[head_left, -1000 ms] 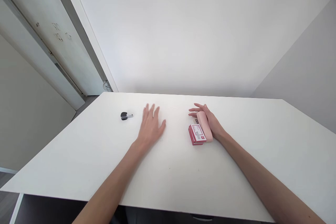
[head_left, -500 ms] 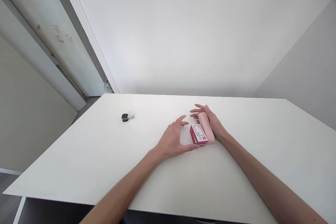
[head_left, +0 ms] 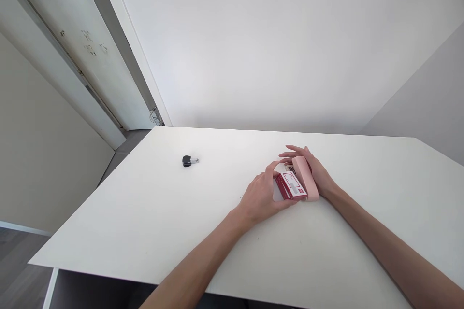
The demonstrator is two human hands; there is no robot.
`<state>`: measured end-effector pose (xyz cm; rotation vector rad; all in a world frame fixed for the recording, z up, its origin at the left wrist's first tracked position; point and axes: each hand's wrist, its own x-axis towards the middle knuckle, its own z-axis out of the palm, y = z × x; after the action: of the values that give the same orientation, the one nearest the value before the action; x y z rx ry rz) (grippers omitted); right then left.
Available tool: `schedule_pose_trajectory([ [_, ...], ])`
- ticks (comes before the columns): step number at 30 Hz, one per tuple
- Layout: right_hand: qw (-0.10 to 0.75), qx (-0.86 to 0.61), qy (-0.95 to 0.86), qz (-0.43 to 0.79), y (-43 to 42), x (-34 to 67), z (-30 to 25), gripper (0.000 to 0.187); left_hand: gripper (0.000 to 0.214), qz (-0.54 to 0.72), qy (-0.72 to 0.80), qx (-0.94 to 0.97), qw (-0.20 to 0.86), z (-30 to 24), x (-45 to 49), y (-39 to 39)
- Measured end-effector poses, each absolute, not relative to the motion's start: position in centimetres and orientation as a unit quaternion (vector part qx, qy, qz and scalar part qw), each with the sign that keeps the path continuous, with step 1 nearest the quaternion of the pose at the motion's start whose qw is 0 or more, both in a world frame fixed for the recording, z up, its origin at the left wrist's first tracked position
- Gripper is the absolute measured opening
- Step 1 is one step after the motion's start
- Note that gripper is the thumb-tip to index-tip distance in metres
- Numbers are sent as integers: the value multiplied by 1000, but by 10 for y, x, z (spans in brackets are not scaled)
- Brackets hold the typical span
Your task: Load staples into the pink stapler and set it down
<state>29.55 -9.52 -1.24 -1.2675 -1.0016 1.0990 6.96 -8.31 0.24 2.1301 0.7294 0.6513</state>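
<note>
A small red and white box [head_left: 291,185] lies on the white table [head_left: 152,222], pressed against a pink oblong case [head_left: 306,178]. My left hand [head_left: 261,194] curls round the box, its thumb at the near end and its fingertips at the far end. On the right side of the case, my right hand [head_left: 319,174] stands on its edge with the palm against it. Its fingers stretch past the far end of the case and its thumb is hidden.
A small black and silver key-like object [head_left: 189,161] lies alone on the left part of the table. Beyond the table's far left corner stands a white door [head_left: 83,53]. A plain wall runs behind the table.
My left hand has crossed from the table's middle to the right and closed round the red and white box. My right hand has stayed against the pink case. The view has shifted slightly.
</note>
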Motion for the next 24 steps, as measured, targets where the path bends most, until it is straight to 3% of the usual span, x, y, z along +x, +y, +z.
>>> schedule_pose_trajectory([
  [9,560,-547,-414,465,-96,296,-16,60,95,320,355,779,406,4,55,-79],
  [18,548,-556,-428,455,-94,299,-17,60,82,386,478,743,267,1,45,-50],
  [24,547,-553,-435,453,-93,300,-16,61,69,361,507,761,184,0,40,-44],
])
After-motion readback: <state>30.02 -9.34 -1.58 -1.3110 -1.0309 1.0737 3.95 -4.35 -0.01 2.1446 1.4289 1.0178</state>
